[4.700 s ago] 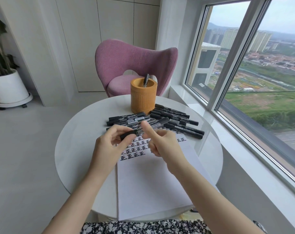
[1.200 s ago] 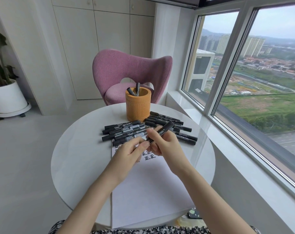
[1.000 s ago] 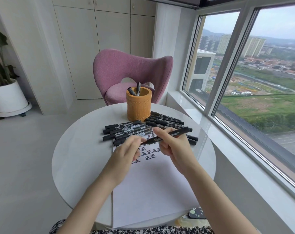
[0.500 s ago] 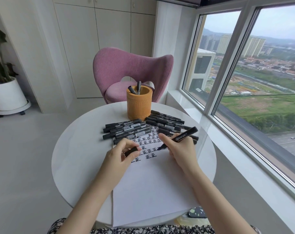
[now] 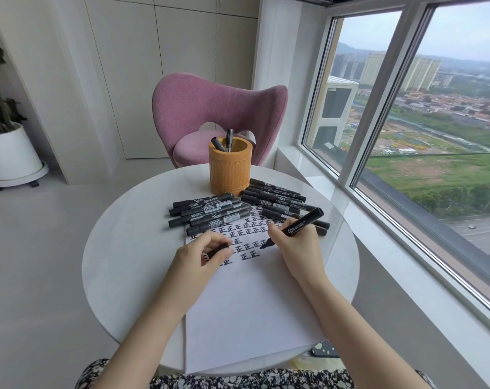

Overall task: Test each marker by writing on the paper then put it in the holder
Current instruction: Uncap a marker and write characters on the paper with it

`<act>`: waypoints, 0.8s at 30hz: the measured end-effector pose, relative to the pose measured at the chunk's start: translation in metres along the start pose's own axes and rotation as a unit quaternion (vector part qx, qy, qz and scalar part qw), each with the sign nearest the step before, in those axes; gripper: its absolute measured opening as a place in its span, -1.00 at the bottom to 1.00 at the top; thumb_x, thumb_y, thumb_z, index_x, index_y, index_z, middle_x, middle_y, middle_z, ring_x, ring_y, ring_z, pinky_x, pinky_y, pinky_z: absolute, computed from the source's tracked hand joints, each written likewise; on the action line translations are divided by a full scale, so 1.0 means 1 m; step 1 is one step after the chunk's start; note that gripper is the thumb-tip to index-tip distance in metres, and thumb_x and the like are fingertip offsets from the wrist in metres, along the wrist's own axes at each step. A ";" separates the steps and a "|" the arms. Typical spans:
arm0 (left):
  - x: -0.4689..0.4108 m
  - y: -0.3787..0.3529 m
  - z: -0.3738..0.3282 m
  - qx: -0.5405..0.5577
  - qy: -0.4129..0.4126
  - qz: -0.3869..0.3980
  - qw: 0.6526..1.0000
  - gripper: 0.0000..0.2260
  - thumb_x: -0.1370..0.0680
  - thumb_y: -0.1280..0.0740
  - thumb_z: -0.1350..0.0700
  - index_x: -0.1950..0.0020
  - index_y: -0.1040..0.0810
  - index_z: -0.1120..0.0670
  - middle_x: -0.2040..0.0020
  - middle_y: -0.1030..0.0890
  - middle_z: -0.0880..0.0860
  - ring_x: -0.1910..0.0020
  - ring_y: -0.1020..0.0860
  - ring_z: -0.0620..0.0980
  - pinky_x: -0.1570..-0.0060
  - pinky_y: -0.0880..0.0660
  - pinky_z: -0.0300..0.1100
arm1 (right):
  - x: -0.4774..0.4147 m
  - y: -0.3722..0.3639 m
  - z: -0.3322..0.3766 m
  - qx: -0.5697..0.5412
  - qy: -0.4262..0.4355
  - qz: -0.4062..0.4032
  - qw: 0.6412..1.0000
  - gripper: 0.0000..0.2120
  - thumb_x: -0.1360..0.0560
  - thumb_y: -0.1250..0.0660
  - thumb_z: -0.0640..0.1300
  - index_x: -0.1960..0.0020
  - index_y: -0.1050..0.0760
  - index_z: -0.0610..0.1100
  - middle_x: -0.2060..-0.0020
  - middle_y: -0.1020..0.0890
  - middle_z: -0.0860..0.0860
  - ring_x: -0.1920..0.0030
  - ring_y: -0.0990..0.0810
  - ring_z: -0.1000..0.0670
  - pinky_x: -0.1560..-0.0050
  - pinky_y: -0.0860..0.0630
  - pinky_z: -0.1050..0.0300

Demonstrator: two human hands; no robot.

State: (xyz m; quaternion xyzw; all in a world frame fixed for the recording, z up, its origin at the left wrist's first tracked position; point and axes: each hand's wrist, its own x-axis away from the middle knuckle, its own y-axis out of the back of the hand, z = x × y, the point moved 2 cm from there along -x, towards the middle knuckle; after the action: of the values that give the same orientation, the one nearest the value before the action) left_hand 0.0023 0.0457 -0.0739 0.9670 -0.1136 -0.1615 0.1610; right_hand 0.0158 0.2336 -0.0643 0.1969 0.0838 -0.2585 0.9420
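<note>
Since half a second ago: right hand (image 5: pixel 294 248) has brought the uncapped black felt marker (image 5: pixel 299 224) down. Its tip now sits just right of the last character in the bottom written row on the white paper sheet (image 5: pixel 252 304). Contact is probable but not confirmable at this angle.

Right hand: fingers pinch the barrel in a writing hold, tail slanted up and away.

Left hand (image 5: pixel 201 254): thumb and fingers curl round the small black cap (image 5: pixel 218 249). The hand rests on the sheet's left side, likely steadying the paper and keeping the cap ready for recapping.

Orange ribbed cylindrical holder (image 5: pixel 229 169) stands at the far side of the round white table (image 5: pixel 120 248), two markers inside. Loose black markers (image 5: pixel 207 211) lie in two fans across the sheet's top edge, within easy reach.

Judgement: test stroke in hand; most markers remain.
</note>
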 end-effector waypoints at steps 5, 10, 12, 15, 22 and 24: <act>0.000 0.000 0.001 -0.004 0.003 0.000 1.000 -0.92 -0.48 -0.40 0.21 0.07 -0.60 0.06 0.22 -0.65 -0.07 0.23 -0.59 -0.24 0.19 -0.39 -0.52 | 0.002 -0.001 0.001 0.008 0.005 0.007 1.000 -0.64 -0.44 -0.35 -0.21 0.38 -0.27 -0.37 0.47 -0.29 -0.07 0.40 -0.21 0.05 0.39 -0.13 0.17; 0.000 0.000 0.002 0.002 0.002 0.002 1.000 -0.90 -0.48 -0.40 0.23 0.08 -0.60 0.05 0.22 -0.66 -0.05 0.24 -0.59 -0.24 0.18 -0.40 -0.51 | 0.002 -0.001 0.001 0.012 -0.002 0.009 1.000 -0.65 -0.44 -0.35 -0.21 0.38 -0.28 -0.36 0.47 -0.30 -0.07 0.41 -0.20 0.06 0.40 -0.12 0.17; 0.000 0.000 0.002 0.001 0.001 0.003 1.000 -0.90 -0.48 -0.40 0.23 0.08 -0.60 0.03 0.22 -0.66 -0.04 0.23 -0.60 -0.23 0.16 -0.42 -0.49 | 0.002 -0.001 0.001 0.010 -0.001 0.008 1.000 -0.66 -0.44 -0.34 -0.21 0.38 -0.28 -0.35 0.47 -0.31 -0.07 0.41 -0.21 0.06 0.40 -0.13 0.17; 0.000 0.000 0.004 0.000 0.003 0.005 1.000 -0.90 -0.48 -0.40 0.22 0.08 -0.59 0.02 0.21 -0.67 -0.03 0.22 -0.60 -0.21 0.15 -0.43 -0.48 | 0.003 -0.001 0.002 0.008 0.000 0.011 1.000 -0.67 -0.44 -0.34 -0.21 0.39 -0.29 -0.29 0.48 -0.30 -0.05 0.42 -0.20 0.07 0.41 -0.14 0.19; -0.001 -0.001 0.006 -0.008 0.005 0.003 1.000 -0.92 -0.48 -0.40 0.20 0.07 -0.60 0.03 0.21 -0.67 -0.03 0.20 -0.61 -0.20 0.14 -0.43 -0.46 | 0.004 -0.002 0.004 0.021 0.005 0.010 1.000 -0.67 -0.45 -0.34 -0.21 0.40 -0.27 -0.20 0.48 -0.28 -0.05 0.43 -0.18 0.06 0.41 -0.11 0.16; -0.001 0.000 0.006 -0.007 0.006 0.005 1.000 -0.91 -0.48 -0.40 0.20 0.07 -0.60 0.02 0.21 -0.67 -0.04 0.21 -0.61 -0.21 0.14 -0.44 -0.45 | 0.004 -0.002 0.004 0.022 0.005 0.002 1.000 -0.69 -0.44 -0.32 -0.24 0.40 -0.26 -0.18 0.49 -0.27 -0.04 0.44 -0.17 0.07 0.42 -0.12 0.18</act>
State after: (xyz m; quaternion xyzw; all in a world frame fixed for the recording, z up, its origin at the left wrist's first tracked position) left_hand -0.0004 0.0446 -0.0794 0.9661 -0.1162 -0.1558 0.1697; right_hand 0.0185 0.2287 -0.0624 0.2187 0.0821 -0.2576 0.9376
